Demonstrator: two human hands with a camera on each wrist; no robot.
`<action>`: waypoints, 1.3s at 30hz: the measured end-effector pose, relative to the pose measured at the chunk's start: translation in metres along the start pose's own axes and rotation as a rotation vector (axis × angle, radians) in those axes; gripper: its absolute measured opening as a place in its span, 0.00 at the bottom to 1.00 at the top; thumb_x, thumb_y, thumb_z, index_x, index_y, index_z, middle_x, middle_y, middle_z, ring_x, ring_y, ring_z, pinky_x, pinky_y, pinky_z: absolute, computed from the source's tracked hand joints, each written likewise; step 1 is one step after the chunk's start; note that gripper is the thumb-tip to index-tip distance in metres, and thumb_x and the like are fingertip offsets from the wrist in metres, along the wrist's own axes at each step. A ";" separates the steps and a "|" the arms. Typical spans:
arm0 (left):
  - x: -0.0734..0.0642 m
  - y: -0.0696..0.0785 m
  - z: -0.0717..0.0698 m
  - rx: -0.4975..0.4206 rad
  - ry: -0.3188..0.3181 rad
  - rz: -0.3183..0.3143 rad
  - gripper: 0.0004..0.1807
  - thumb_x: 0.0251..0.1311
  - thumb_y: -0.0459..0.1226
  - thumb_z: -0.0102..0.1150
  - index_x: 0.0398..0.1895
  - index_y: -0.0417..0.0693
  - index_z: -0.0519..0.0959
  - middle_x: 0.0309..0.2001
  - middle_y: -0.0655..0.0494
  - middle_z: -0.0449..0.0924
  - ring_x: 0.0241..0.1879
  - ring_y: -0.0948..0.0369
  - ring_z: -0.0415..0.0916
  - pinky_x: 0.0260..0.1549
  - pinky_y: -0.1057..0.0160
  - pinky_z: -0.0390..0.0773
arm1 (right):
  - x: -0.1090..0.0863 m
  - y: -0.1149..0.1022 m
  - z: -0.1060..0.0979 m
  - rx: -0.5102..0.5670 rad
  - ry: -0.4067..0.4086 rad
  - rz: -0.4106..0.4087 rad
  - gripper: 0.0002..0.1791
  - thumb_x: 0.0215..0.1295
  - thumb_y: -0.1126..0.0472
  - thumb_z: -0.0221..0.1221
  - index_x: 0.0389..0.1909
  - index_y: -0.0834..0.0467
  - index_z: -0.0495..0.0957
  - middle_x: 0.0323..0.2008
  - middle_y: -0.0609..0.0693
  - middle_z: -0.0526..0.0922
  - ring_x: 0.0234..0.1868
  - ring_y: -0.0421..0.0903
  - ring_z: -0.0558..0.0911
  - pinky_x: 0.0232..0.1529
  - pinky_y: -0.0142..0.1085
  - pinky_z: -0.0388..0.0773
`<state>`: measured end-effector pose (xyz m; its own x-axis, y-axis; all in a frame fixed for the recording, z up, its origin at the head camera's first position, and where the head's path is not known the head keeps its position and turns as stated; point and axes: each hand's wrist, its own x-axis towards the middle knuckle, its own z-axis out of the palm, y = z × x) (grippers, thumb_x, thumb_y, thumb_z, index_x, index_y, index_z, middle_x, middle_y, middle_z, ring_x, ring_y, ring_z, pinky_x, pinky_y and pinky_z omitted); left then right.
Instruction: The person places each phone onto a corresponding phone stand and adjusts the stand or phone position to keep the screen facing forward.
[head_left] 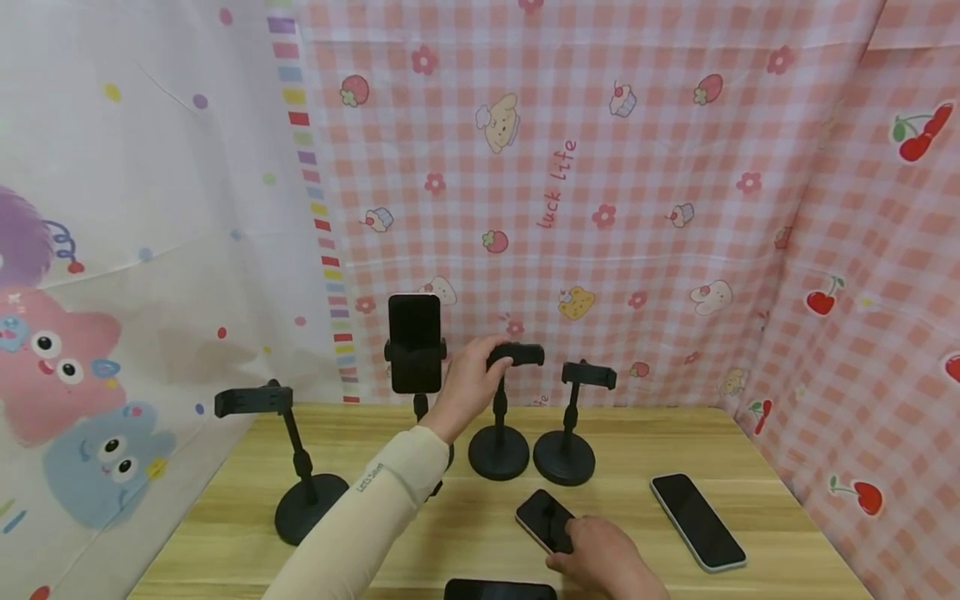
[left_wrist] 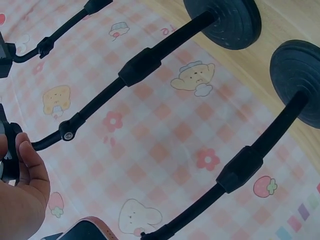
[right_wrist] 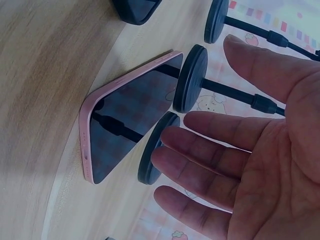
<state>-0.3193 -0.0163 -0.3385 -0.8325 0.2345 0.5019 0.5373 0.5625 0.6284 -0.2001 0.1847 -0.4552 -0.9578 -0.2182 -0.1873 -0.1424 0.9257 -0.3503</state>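
Note:
My left hand (head_left: 467,383) grips the clamp (head_left: 528,356) at the top of a black phone stand (head_left: 498,454), with the fingertips curled on it in the left wrist view. That stand is upright, its clamp holding no phone. My right hand (head_left: 606,552) is over the near end of a dark-screened phone (head_left: 538,518) lying face up. In the right wrist view its fingers are spread beside the phone's pink frame (right_wrist: 86,135), with nothing held. Behind the left wrist, another stand bears an upright phone (head_left: 415,346).
A stand with a bare clamp (head_left: 588,375) is just right of the gripped one; another stand (head_left: 307,504) is at the left. A white-edged phone (head_left: 697,523) lies at the right. A dark phone (head_left: 500,591) is cut off at the bottom edge. Patterned cloth (head_left: 600,167) hangs behind the table.

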 end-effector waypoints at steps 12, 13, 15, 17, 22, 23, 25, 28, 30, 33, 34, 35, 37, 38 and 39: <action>0.003 -0.002 -0.003 0.024 0.018 -0.007 0.19 0.70 0.41 0.59 0.60 0.45 0.78 0.52 0.48 0.79 0.49 0.54 0.78 0.49 0.55 0.79 | 0.000 -0.001 0.000 -0.002 0.001 0.003 0.24 0.57 0.49 0.70 0.41 0.68 0.81 0.35 0.58 0.82 0.39 0.56 0.81 0.46 0.53 0.77; 0.002 -0.002 -0.002 0.025 0.015 0.001 0.19 0.70 0.41 0.59 0.60 0.45 0.78 0.53 0.49 0.79 0.49 0.54 0.78 0.49 0.55 0.79 | -0.001 -0.001 0.000 0.000 0.000 0.005 0.24 0.57 0.49 0.70 0.41 0.68 0.81 0.35 0.58 0.82 0.39 0.56 0.81 0.46 0.53 0.77; 0.002 -0.003 -0.002 0.024 0.006 0.016 0.18 0.70 0.41 0.59 0.60 0.45 0.78 0.53 0.49 0.79 0.50 0.54 0.78 0.49 0.55 0.79 | 0.000 -0.001 -0.001 0.000 0.000 0.001 0.24 0.58 0.50 0.70 0.40 0.68 0.81 0.35 0.58 0.82 0.38 0.56 0.81 0.46 0.53 0.77; 0.000 -0.004 -0.003 0.028 -0.006 0.028 0.19 0.70 0.41 0.58 0.61 0.46 0.77 0.55 0.49 0.78 0.52 0.54 0.77 0.51 0.54 0.78 | 0.000 0.000 -0.001 0.000 -0.002 0.000 0.24 0.58 0.50 0.70 0.40 0.68 0.81 0.35 0.58 0.82 0.38 0.56 0.81 0.46 0.52 0.77; -0.002 -0.005 -0.004 0.062 -0.035 0.036 0.23 0.68 0.42 0.61 0.64 0.46 0.75 0.58 0.49 0.77 0.52 0.55 0.76 0.51 0.54 0.78 | 0.001 -0.001 0.000 -0.004 -0.008 0.010 0.24 0.58 0.49 0.70 0.40 0.68 0.81 0.35 0.58 0.82 0.38 0.55 0.81 0.46 0.53 0.77; -0.002 -0.005 -0.004 0.079 -0.043 0.037 0.24 0.68 0.42 0.61 0.65 0.47 0.74 0.58 0.49 0.76 0.50 0.55 0.77 0.49 0.55 0.79 | 0.001 -0.001 0.001 -0.004 -0.010 0.015 0.25 0.58 0.49 0.70 0.40 0.69 0.81 0.35 0.58 0.82 0.38 0.55 0.80 0.46 0.53 0.77; -0.002 -0.005 -0.004 0.123 -0.059 0.044 0.27 0.66 0.43 0.63 0.67 0.49 0.72 0.59 0.49 0.75 0.45 0.57 0.77 0.45 0.56 0.80 | 0.000 -0.001 0.001 -0.003 -0.008 0.015 0.25 0.58 0.49 0.70 0.40 0.68 0.81 0.34 0.58 0.81 0.37 0.55 0.80 0.46 0.53 0.77; -0.001 -0.003 -0.004 0.204 -0.074 0.064 0.31 0.65 0.44 0.65 0.70 0.52 0.69 0.62 0.49 0.73 0.40 0.58 0.78 0.44 0.56 0.81 | 0.000 0.000 0.002 0.007 -0.006 0.009 0.24 0.58 0.50 0.70 0.39 0.68 0.81 0.33 0.57 0.81 0.36 0.54 0.79 0.45 0.52 0.77; 0.000 -0.002 -0.003 0.261 -0.073 0.084 0.31 0.65 0.44 0.65 0.70 0.52 0.69 0.63 0.49 0.73 0.43 0.58 0.80 0.47 0.54 0.80 | -0.001 0.000 0.002 0.017 -0.004 0.000 0.23 0.58 0.50 0.70 0.38 0.68 0.81 0.32 0.56 0.80 0.35 0.53 0.79 0.43 0.51 0.76; 0.001 -0.002 -0.003 0.324 -0.061 0.105 0.28 0.65 0.42 0.64 0.68 0.52 0.71 0.62 0.50 0.74 0.49 0.56 0.79 0.48 0.51 0.80 | -0.001 0.000 0.002 0.023 -0.008 -0.002 0.22 0.58 0.50 0.69 0.38 0.68 0.81 0.31 0.56 0.79 0.33 0.52 0.78 0.42 0.51 0.76; 0.001 -0.002 -0.003 0.342 -0.057 0.108 0.27 0.66 0.42 0.64 0.67 0.53 0.72 0.61 0.50 0.75 0.51 0.56 0.79 0.48 0.50 0.80 | -0.001 0.000 0.003 0.024 -0.008 -0.002 0.22 0.58 0.50 0.69 0.38 0.68 0.81 0.31 0.56 0.79 0.33 0.52 0.78 0.42 0.51 0.76; 0.001 -0.002 -0.003 0.354 -0.056 0.108 0.26 0.66 0.41 0.64 0.66 0.53 0.72 0.61 0.51 0.75 0.53 0.56 0.78 0.48 0.49 0.79 | -0.001 0.000 0.003 0.026 -0.011 -0.001 0.22 0.59 0.50 0.69 0.38 0.68 0.81 0.31 0.56 0.79 0.33 0.51 0.78 0.42 0.50 0.76; 0.002 -0.001 -0.004 0.371 -0.054 0.108 0.24 0.66 0.40 0.64 0.65 0.54 0.74 0.60 0.52 0.76 0.55 0.56 0.77 0.48 0.48 0.79 | -0.001 0.000 0.004 0.027 -0.014 0.001 0.22 0.59 0.50 0.69 0.38 0.67 0.81 0.30 0.55 0.79 0.32 0.51 0.77 0.41 0.50 0.76; 0.002 -0.001 -0.004 0.384 -0.055 0.113 0.24 0.66 0.41 0.64 0.64 0.54 0.74 0.60 0.53 0.77 0.54 0.56 0.78 0.47 0.49 0.80 | -0.001 0.001 0.004 0.029 -0.016 0.002 0.22 0.59 0.50 0.69 0.38 0.67 0.81 0.30 0.55 0.79 0.31 0.50 0.76 0.41 0.49 0.75; 0.002 -0.001 -0.005 0.398 -0.056 0.117 0.24 0.66 0.41 0.64 0.64 0.54 0.75 0.59 0.53 0.77 0.53 0.56 0.78 0.45 0.49 0.80 | -0.001 0.001 0.004 0.031 -0.017 0.003 0.22 0.59 0.50 0.69 0.38 0.67 0.81 0.30 0.55 0.79 0.31 0.50 0.75 0.40 0.49 0.75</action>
<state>-0.3210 -0.0204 -0.3347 -0.7807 0.3518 0.5164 0.5441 0.7892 0.2849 -0.1979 0.1842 -0.4592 -0.9538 -0.2212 -0.2035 -0.1318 0.9163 -0.3783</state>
